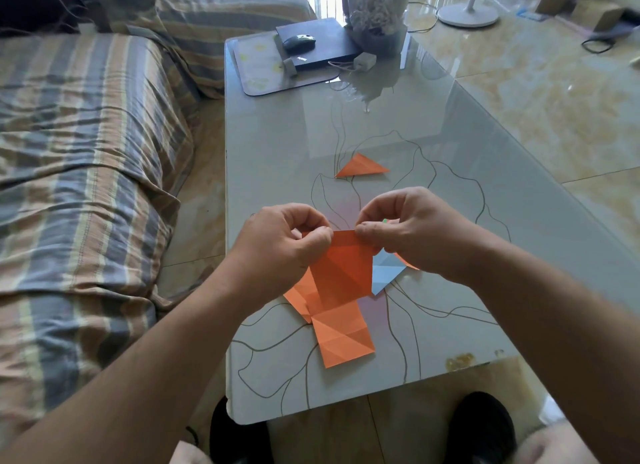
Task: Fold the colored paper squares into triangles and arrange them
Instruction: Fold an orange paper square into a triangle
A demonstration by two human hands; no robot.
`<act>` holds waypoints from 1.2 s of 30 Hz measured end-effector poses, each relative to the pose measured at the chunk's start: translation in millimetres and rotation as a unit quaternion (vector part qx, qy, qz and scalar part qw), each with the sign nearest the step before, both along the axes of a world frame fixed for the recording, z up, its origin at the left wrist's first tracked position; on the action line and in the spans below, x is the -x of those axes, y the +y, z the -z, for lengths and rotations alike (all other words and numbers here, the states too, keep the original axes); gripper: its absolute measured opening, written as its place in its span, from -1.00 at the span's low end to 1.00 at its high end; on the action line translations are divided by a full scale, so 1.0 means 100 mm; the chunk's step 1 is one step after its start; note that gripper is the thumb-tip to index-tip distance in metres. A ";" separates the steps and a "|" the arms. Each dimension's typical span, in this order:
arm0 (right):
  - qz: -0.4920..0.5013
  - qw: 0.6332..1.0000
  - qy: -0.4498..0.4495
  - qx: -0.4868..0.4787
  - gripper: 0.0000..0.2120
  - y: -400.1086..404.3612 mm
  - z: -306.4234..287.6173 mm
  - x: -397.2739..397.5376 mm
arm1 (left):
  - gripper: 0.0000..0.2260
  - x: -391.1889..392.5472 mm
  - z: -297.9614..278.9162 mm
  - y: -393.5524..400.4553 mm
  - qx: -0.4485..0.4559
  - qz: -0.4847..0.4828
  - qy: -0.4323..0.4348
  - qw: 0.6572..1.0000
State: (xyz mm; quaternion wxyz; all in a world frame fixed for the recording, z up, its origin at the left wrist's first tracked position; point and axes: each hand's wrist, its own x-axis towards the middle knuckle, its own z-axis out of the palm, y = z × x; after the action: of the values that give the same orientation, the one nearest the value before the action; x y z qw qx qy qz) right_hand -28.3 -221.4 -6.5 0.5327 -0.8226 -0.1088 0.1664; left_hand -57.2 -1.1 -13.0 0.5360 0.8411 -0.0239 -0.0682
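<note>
Orange paper square [341, 266] hangs lifted above the glass bench [277, 145], its top edge pinched by my left hand [280, 236] and right hand [412, 228], each grip clamped on it. Beneath lie another creased orange square [346, 339] and a blue sheet [384, 271]. One folded orange triangle [362, 166] rests farther off.

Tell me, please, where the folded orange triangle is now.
In the head view the folded orange triangle lies alone on the glass table, beyond both hands, between them and the dark laptop at the far end.
</note>
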 end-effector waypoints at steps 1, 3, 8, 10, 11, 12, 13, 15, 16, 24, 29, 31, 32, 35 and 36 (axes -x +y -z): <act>-0.003 1.000 0.004 0.000 -0.88 0.00 0.00 0.00 | -0.87 0.00 -0.01 0.00 -0.003 0.000 -0.002 1.000; -0.009 1.000 0.016 -0.001 -0.88 -0.01 -0.01 -0.01 | -0.86 -0.01 -0.01 0.00 -0.005 -0.001 -0.006 1.000; 0.008 1.000 0.018 0.007 -0.87 -0.07 -0.04 -0.03 | -0.85 0.00 -0.02 0.02 0.003 0.005 -0.002 1.000; 0.014 1.000 0.016 0.011 -0.87 -0.09 -0.05 -0.03 | -0.86 0.00 -0.02 0.03 0.000 0.000 -0.005 1.000; 0.017 1.000 0.013 0.015 -0.87 -0.10 -0.06 -0.03 | -0.85 -0.01 -0.02 0.04 -0.002 -0.004 -0.005 1.000; 0.020 1.000 0.009 0.020 -0.87 -0.11 -0.06 -0.04 | -0.85 -0.01 -0.03 0.05 -0.007 -0.007 -0.005 1.000; 0.022 0.999 0.006 0.026 -0.87 -0.11 -0.06 -0.04 | -0.87 -0.02 -0.03 0.06 -0.014 -0.009 -0.004 1.000; 0.018 0.999 0.004 0.030 -0.88 -0.13 -0.08 -0.04 | -0.92 -0.03 -0.05 0.10 -0.028 -0.003 0.002 1.000; 0.014 0.999 0.006 0.029 -0.88 -0.13 -0.08 -0.04 | -0.93 -0.03 -0.06 0.11 -0.033 0.000 0.006 0.999; 0.025 0.999 0.002 0.041 -0.86 -0.16 -0.08 -0.04 | -0.79 -0.01 -0.13 0.13 -0.053 0.007 0.021 0.998; 0.001 0.998 0.054 0.026 -0.93 -0.16 -0.12 -0.05 | -0.81 -0.01 -0.11 0.15 -0.039 0.032 0.025 0.998; -0.036 0.994 0.099 0.036 -0.93 -0.17 -0.12 -0.03 | -0.82 -0.02 -0.08 0.13 -0.026 0.035 0.031 0.999; -0.049 0.992 0.108 0.045 -0.92 -0.17 -0.12 -0.02 | -0.81 -0.01 -0.07 0.11 -0.020 0.039 0.041 0.998; -0.042 0.996 0.074 0.031 -0.93 -0.12 -0.11 0.02 | -0.80 0.00 -0.07 0.04 0.026 0.054 0.081 0.995; -0.039 0.997 0.060 0.008 -0.91 -0.09 -0.11 0.03 | -0.80 0.01 -0.08 0.03 0.044 0.056 0.091 0.993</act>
State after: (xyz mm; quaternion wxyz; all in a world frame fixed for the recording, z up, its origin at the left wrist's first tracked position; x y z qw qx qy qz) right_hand -30.9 -230.0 4.8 0.5248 -0.8106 -0.1067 0.2370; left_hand -57.7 1.6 -4.9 0.5681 0.8041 -0.0250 -0.1734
